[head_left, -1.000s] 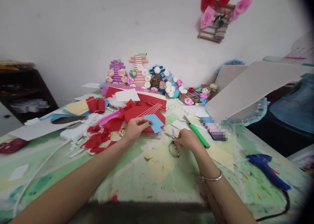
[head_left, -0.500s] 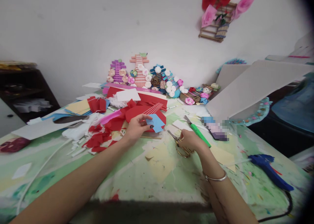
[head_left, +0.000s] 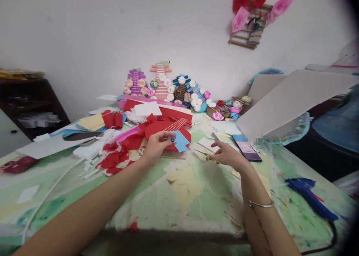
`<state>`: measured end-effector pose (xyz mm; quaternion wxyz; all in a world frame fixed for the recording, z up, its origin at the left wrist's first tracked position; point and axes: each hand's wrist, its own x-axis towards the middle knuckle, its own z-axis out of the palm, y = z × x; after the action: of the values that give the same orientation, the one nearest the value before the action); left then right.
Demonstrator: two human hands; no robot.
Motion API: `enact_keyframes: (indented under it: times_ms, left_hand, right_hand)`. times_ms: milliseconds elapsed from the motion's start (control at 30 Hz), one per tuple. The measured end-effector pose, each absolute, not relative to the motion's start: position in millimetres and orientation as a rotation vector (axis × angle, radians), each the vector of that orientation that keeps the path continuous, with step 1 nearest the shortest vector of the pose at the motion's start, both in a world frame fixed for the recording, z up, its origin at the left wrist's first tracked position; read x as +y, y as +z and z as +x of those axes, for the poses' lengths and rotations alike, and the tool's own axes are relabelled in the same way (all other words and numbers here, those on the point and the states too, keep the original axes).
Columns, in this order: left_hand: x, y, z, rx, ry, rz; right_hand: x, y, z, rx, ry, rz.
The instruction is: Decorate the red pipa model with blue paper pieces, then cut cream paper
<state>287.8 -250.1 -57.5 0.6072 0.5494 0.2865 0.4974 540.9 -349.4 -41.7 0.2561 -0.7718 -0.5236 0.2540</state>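
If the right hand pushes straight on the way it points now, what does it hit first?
Probably the light blue paper piece pinched in the left hand; right hand and gold-handled scissors aim left, depth unclear.

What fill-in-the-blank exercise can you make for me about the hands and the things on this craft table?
1. The left hand holds a piece of ____ paper.
2. The scissors are in the ____ hand.
3. The scraps heaped beside the left hand are ____.

Missing words: blue; right; red.
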Motion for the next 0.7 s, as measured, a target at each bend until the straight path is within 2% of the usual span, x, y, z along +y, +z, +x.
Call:
enact_keyframes:
  times_ms: [267,400,700]
  left_hand:
    - [-252,-53,288,0.644,1.241,1.112]
    - [-257,-53,291,0.612,1.152,1.033]
    - [-272,-56,296,0.517,0.966,0.952]
  right_hand:
    - [-338,-50,498,-1.44,0.574,-1.555]
    - [-338,-57,463,-1.599,0.293,-1.498]
    - [-340,-71,444,-1.7,0.093,-1.503]
